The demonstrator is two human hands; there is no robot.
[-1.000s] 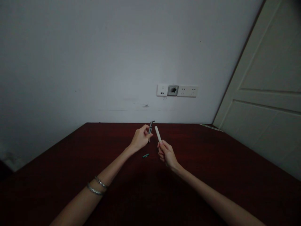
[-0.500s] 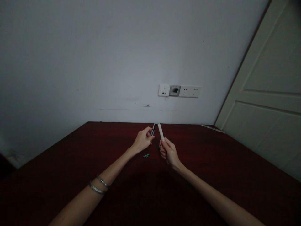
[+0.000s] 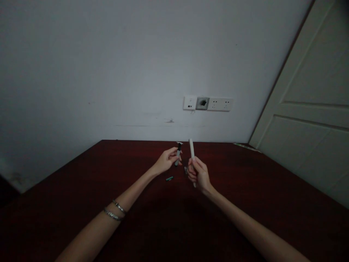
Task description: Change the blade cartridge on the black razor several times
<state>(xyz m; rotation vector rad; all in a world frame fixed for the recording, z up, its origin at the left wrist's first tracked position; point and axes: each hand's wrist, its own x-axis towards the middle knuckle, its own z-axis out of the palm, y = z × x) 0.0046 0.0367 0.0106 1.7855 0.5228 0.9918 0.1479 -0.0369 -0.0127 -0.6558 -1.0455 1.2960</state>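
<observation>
My left hand (image 3: pixel 167 161) is closed on a small razor (image 3: pixel 178 157) with a grey handle and black neck. Its pale, T-shaped head points up and away from me. Just to the right, my right hand (image 3: pixel 199 174) grips a long white stick (image 3: pixel 192 148), held nearly upright; its lower end shows below the fingers. The razor head and the stick are apart. On the table below my left hand lies a small green and black piece (image 3: pixel 169 178). A small clear item (image 3: pixel 186 170) sits beside my right fingers, too blurred to name.
The dark red tabletop (image 3: pixel 131 225) runs back to a pale wall (image 3: pixel 136 72). Sockets (image 3: pixel 219 104) are set in the wall above its back edge. A white panelled door (image 3: pixel 308 120) stands at the right, near a flat strip (image 3: pixel 247 147) on the table's back right edge.
My right hand has moved slightly right with the white stick, which is more upright and farther from the razor. The razor has turned, so its T-shaped head shows.
</observation>
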